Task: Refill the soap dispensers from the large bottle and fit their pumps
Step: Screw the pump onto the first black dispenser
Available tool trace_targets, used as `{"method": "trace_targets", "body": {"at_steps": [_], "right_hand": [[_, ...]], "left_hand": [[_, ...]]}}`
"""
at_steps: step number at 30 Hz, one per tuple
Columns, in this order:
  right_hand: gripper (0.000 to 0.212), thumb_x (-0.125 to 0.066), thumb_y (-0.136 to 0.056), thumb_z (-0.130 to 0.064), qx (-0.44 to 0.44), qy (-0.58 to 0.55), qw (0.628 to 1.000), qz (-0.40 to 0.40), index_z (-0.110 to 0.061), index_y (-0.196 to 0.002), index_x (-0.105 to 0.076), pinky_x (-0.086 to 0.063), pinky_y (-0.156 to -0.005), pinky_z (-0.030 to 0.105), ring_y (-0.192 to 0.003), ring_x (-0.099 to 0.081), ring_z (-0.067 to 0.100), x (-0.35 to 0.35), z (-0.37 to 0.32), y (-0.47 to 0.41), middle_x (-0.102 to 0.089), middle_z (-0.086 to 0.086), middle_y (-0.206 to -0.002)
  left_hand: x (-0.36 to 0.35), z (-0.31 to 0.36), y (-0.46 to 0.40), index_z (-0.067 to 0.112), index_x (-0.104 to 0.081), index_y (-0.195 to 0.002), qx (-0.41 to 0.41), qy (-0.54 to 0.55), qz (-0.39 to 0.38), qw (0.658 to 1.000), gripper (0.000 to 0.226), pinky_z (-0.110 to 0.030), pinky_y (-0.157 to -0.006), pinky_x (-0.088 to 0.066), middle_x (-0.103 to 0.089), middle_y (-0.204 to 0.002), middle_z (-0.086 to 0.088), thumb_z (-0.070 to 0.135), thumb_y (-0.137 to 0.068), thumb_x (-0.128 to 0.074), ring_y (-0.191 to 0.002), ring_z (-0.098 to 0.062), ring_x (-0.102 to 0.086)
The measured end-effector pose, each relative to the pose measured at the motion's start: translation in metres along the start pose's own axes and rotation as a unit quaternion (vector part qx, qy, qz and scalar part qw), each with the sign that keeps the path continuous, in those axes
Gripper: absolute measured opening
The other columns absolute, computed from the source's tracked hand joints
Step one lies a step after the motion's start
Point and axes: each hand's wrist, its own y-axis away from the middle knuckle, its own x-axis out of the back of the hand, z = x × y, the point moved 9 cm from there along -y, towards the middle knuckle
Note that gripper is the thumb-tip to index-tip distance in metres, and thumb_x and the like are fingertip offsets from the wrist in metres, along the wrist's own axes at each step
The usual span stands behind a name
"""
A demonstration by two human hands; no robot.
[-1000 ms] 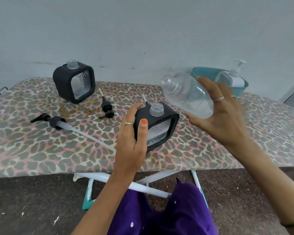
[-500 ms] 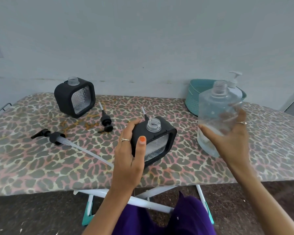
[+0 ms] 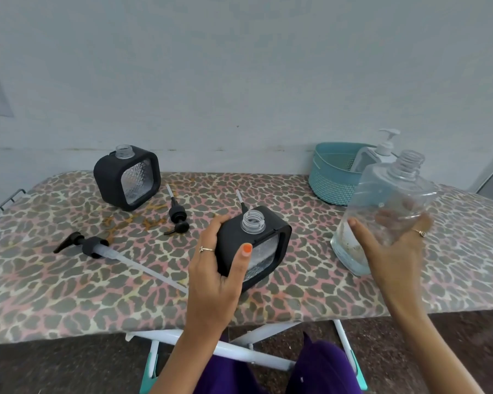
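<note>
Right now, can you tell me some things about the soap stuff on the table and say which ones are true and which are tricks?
1. The left hand grips the near black dispenser. True.
2. That dispenser has its pump on. False: its neck is open.
3. The right hand holds the large clear bottle upright. True.
4. The large bottle is full to the top. False: liquid shows only near the bottom.
5. A long-tubed pump lies on the table. True.
6. The teal basket is upside down. False: it stands upright, holding a white pump bottle.
</note>
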Motion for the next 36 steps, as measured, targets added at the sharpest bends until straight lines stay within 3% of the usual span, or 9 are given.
{"method": "trace_targets", "body": {"at_steps": [3,6,8,11,16,20,25,29,36], "right_hand": [[0.087,-0.073,-0.078,-0.048,0.05,0.001,0.996,0.07,-0.024,-0.14,-0.018,-0.03,-0.113,0.049,-0.135,-0.032,0.025,0.01,-0.014,0.018,-0.027,0.016,-0.147],[0.054,-0.063,-0.088,-0.03,0.283,0.017,0.948,0.147,-0.008,-0.125,-0.031,-0.033,-0.109,0.044,-0.127,-0.036,0.032,0.022,-0.068,0.049,-0.036,0.035,-0.13],[0.037,-0.057,-0.091,-0.028,0.37,0.009,0.927,0.068,-0.005,-0.115,-0.041,-0.033,-0.105,0.022,-0.115,-0.041,0.018,0.004,-0.094,0.063,-0.049,0.024,-0.118],[0.021,-0.053,-0.094,-0.021,0.335,0.026,0.932,-0.134,-0.013,-0.113,-0.054,-0.035,-0.096,0.007,-0.104,-0.047,0.001,-0.052,-0.1,0.057,-0.053,-0.001,-0.111],[0.029,-0.051,-0.096,-0.008,0.206,0.068,0.923,-0.318,-0.02,-0.121,-0.058,-0.049,-0.088,0.024,-0.096,-0.054,0.003,-0.138,-0.059,0.011,-0.056,-0.001,-0.115],[0.035,-0.058,-0.094,-0.02,0.203,0.095,0.854,-0.469,-0.028,-0.128,-0.056,-0.043,-0.089,0.014,-0.11,-0.054,0.009,-0.186,-0.052,0.012,-0.056,-0.003,-0.128],[0.019,-0.05,-0.093,-0.031,0.276,0.232,0.795,-0.487,-0.017,-0.099,-0.062,-0.05,-0.077,0.039,-0.087,-0.057,0.015,-0.23,-0.029,0.006,-0.063,0.0,-0.096],[0.016,-0.052,-0.094,-0.021,0.249,0.211,0.819,-0.472,-0.011,-0.099,-0.062,-0.046,-0.064,0.026,-0.078,-0.058,0.02,-0.226,-0.042,0.001,-0.062,-0.002,-0.085],[0.021,-0.062,-0.091,-0.013,0.067,0.044,0.951,-0.299,-0.009,-0.111,-0.061,-0.043,-0.05,0.005,-0.072,-0.057,0.0,-0.165,-0.062,-0.03,-0.061,0.003,-0.1]], "left_hand": [[0.003,0.0,0.002,0.017,-0.048,-0.137,0.002,-0.013,0.016,1.0,0.079,-0.046,-0.076,-0.055,-0.067,-0.101,-0.019,0.076,-0.086,-0.042,-0.084,-0.032,-0.063],[0.006,-0.002,0.003,0.014,-0.047,-0.139,0.011,-0.016,0.028,0.999,0.082,-0.052,-0.089,-0.054,-0.065,-0.12,-0.012,0.076,-0.085,-0.043,-0.109,-0.031,-0.063],[0.005,-0.003,0.003,0.013,-0.046,-0.14,0.02,-0.016,0.028,0.999,0.085,-0.054,-0.09,-0.053,-0.064,-0.123,-0.011,0.078,-0.084,-0.042,-0.112,-0.031,-0.062],[0.005,-0.004,0.003,0.013,-0.046,-0.139,0.025,-0.01,0.03,0.999,0.086,-0.051,-0.092,-0.052,-0.063,-0.124,-0.009,0.079,-0.083,-0.042,-0.115,-0.028,-0.061],[0.006,0.0,0.002,0.015,-0.047,-0.137,0.019,-0.016,0.036,0.999,0.081,-0.048,-0.089,-0.054,-0.064,-0.121,-0.009,0.076,-0.086,-0.041,-0.11,-0.026,-0.063],[0.006,-0.002,0.002,0.018,-0.047,-0.137,0.022,-0.017,0.035,0.999,0.08,-0.046,-0.092,-0.053,-0.064,-0.123,-0.008,0.077,-0.085,-0.041,-0.114,-0.024,-0.062],[0.005,-0.004,0.002,0.026,-0.043,-0.137,0.026,-0.018,0.033,0.999,0.075,-0.045,-0.088,-0.054,-0.065,-0.118,-0.01,0.079,-0.084,-0.041,-0.108,-0.025,-0.064],[0.003,-0.006,0.002,0.017,-0.045,-0.139,0.028,-0.015,0.029,0.999,0.081,-0.049,-0.09,-0.053,-0.064,-0.122,-0.01,0.077,-0.084,-0.042,-0.112,-0.027,-0.062],[0.003,-0.007,0.001,0.022,-0.045,-0.137,0.03,-0.009,0.03,0.999,0.076,-0.049,-0.088,-0.055,-0.065,-0.121,-0.009,0.076,-0.085,-0.043,-0.111,-0.027,-0.063]]}}
